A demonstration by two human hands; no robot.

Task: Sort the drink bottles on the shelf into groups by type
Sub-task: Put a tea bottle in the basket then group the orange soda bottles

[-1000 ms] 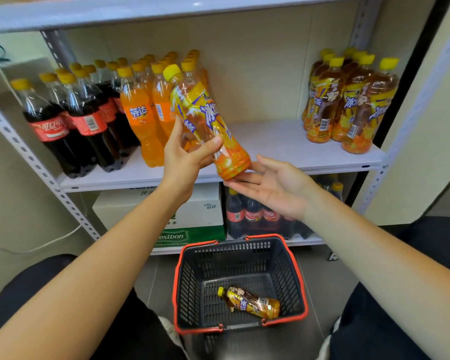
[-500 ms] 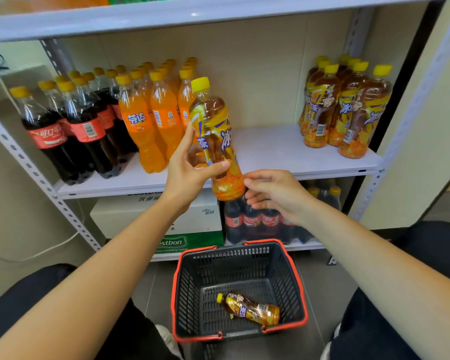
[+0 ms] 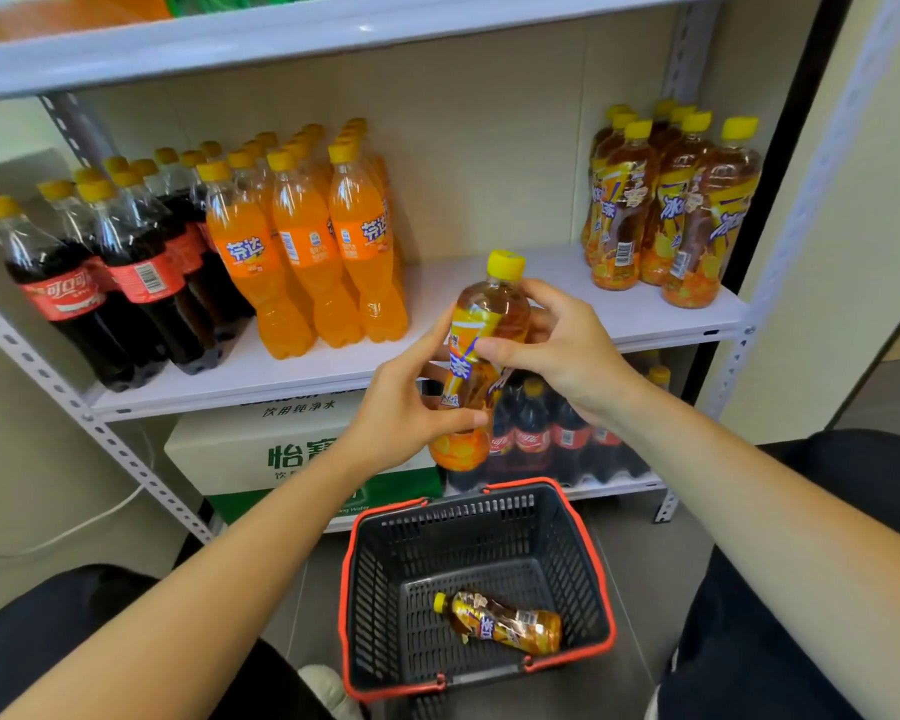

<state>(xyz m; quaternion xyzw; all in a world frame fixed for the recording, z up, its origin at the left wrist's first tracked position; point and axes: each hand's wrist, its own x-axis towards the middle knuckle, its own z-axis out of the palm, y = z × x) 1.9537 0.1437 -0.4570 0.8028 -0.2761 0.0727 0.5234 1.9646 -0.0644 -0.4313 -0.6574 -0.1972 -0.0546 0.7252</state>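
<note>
- In front of the middle shelf (image 3: 557, 272), just above its front edge: tea bottle (image 3: 489, 314), upright, cap up, held in both hands.
- Left hand (image 3: 401, 410) wrapped round the lower half; thumb across the front above the base.
- Right hand (image 3: 562, 350) curled round the shoulder, thumb on the label. Both grips closed on the bottle.
- Handling, as judged: full, so moderately heavy. Thin plastic will give under a hard squeeze. The label wrap looks glossy and may slip.
- Best hold: mid-body or the waist below the shoulder, one hand. The cap is too small to carry by.
- Tea group (image 3: 671, 210) stands at the shelf's right end, tightly packed.
- Open room: a wide bare stretch of shelf between the orange sodas (image 3: 307, 252) and the tea group. Free spots lie in front of and left of the tea.
- Colas (image 3: 115, 283) at far left, well apart.
- Edges to mind: front lip of the shelf, the board above, the right upright beside the tea. A nudge could topple the close-standing neighbours.
- Basket (image 3: 468, 532) on the floor below, one spare bottle (image 3: 500, 621) lying in it.
</note>
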